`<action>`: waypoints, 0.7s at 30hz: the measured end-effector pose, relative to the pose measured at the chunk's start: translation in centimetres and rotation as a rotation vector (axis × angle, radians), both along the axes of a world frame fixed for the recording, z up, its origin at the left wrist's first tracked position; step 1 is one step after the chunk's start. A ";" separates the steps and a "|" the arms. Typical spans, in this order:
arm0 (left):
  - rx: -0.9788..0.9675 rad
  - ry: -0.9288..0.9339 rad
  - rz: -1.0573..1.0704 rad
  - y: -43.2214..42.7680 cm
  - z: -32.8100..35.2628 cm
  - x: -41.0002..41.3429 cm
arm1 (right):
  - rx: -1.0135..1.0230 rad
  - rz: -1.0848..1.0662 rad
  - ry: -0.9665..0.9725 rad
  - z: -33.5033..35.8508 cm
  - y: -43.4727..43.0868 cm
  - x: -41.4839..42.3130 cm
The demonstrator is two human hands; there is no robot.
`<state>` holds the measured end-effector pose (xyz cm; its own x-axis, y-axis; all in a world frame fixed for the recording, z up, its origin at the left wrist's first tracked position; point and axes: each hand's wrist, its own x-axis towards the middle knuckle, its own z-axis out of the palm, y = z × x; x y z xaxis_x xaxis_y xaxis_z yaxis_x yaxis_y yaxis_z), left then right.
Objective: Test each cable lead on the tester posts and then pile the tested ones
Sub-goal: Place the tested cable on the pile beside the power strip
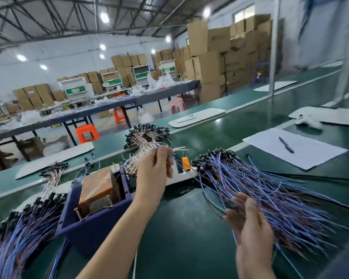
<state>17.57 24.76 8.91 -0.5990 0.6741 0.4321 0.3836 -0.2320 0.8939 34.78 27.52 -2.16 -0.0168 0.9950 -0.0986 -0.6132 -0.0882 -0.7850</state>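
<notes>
At the near middle of the green table (189,228), the left hand (155,164) is raised above the surface. Its forearm runs diagonally up from the near edge and its back faces the camera. The fingers (163,153) are curled, and thumb and forefinger pinch one thin blue lead (174,161). The lead slants down and to the right from the fingertips toward a white strip (181,176) that carries an orange part (185,163).

Just left of that forearm is an open dark blue box (97,216) with a copper-wound transformer (98,188) inside.

Toward the near right edge, the right hand (248,218) is held palm inward with its fingertips in the near side of the large right pile (270,198) of blue leads. Motion blur is heavy here, so I cannot tell whether these fingers are clamped on any lead.

A second pile of blue leads (18,238), black ends up, fills the near left corner. A bundle of pale leads (145,141) lies beyond the left hand, and a smaller one (52,172) lies toward the left edge.

At the far right is a sheet of paper (310,154) with a pen (286,144) lying on it.
</notes>
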 end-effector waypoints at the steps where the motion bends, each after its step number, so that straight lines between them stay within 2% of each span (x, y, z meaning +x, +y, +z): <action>1: 0.000 -0.031 -0.008 1.3 0.1 0.4 | -0.061 -0.007 0.056 0.1 0.3 0.5; 4: -0.090 -0.176 -0.095 6.0 0.5 1.8 | -0.156 -0.062 0.205 0.7 1.0 1.9; 6: -0.247 -0.271 -0.176 8.7 1.2 2.9 | -0.177 -0.054 0.289 1.1 1.2 2.4; 8: -0.436 -0.273 -0.204 10.3 1.4 3.6 | -0.221 0.025 0.292 1.1 1.0 2.3; 11: -0.591 -0.175 -0.220 10.3 0.0 4.2 | -0.262 0.133 0.226 0.7 0.4 1.6; 15: -0.620 -0.031 -0.336 6.7 -3.0 3.4 | -0.258 0.223 0.117 0.9 -0.3 0.1; 18: -0.664 0.064 -0.448 2.1 -4.0 1.5 | -0.151 0.365 -0.059 1.5 -1.7 -2.2; 21: -0.756 0.223 -0.443 -3.3 -4.0 -0.6 | 0.032 0.531 -0.211 1.9 -4.0 -5.2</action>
